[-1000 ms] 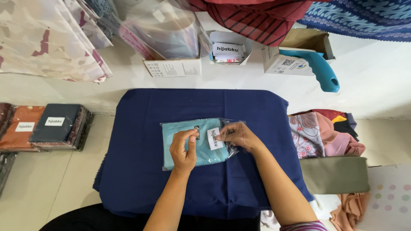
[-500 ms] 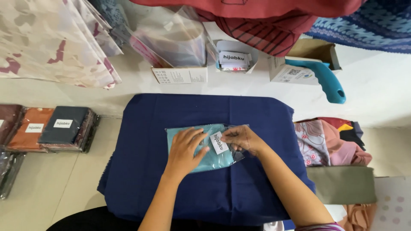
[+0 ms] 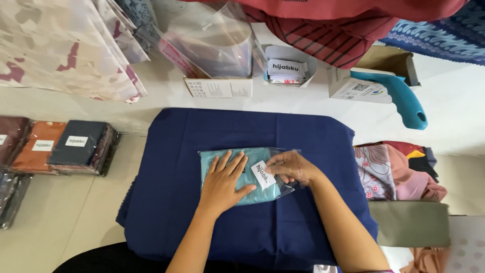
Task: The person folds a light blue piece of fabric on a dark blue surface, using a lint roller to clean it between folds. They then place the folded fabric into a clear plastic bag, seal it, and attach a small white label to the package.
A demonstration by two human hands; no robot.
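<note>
Over on the left, a row of packed scarves [image 3: 60, 146] in clear sleeves sits on the pale floor, brown, orange and dark grey, each with a small white label, well apart from the work. Next comes the navy cloth [image 3: 182, 202] spread flat as a working surface, and on its middle lies the teal folded scarf in a clear plastic bag [image 3: 255, 194].

The left hand [image 3: 225, 182] lies palm down on the bag, fingers spread and flat, pressing the fabric still; it grips nothing. To do this well, I'd judge, that palm should keep even weight so the fold stays square and air is pushed toward the open end while the flap is handled.

Just beside it a white label [image 3: 262, 175] sits tilted on the bag's face. The right hand [image 3: 290, 167] is at the bag's right end, fingers curled and pinched on the clear plastic edge; whether thumb and forefinger fully meet I cannot tell.

Further right a heap of patterned and plain fabrics [image 3: 394, 172] lies beside the cloth, and above it a teal handheld steamer [image 3: 399, 98] rests by a cardboard box [image 3: 386, 65].
</note>
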